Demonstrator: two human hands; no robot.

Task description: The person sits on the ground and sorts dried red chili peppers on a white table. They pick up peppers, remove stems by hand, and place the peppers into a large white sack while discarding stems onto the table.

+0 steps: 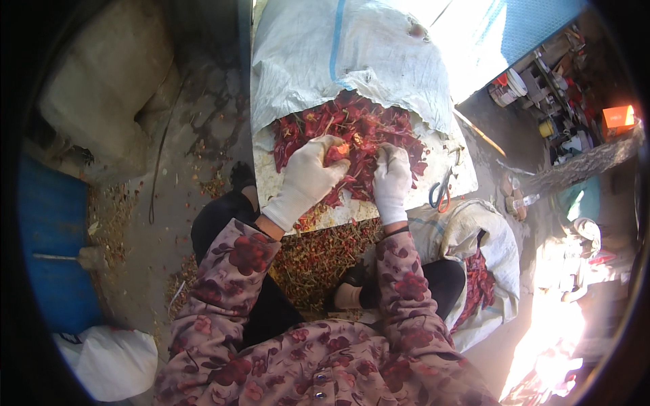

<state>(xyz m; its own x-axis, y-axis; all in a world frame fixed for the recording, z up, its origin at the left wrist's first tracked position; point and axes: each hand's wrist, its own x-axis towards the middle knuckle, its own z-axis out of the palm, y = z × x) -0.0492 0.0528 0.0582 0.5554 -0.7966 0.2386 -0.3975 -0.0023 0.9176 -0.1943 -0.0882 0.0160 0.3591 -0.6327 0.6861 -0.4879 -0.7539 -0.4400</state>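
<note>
My left hand (311, 177), in a white knit glove, grips a dried red chilli pepper (336, 152) between thumb and fingers. To its right, my right hand (392, 173) wears a matching glove. Its fingers are curled together over the peppers, and whether they pinch anything is hidden. Beneath and beyond both hands lies a heap of dried red chillies (350, 114) with stems. They spill from the mouth of a white woven sack (299, 76) lying on a pale tabletop (269, 190).
Scissors (441, 195) with orange and dark handles lie at the tabletop's right edge. Stems and scraps (315, 264) cover the floor between my feet. An open woven sack (500, 248) holding red chillies stands at right. A log (584, 165) slants across the far right.
</note>
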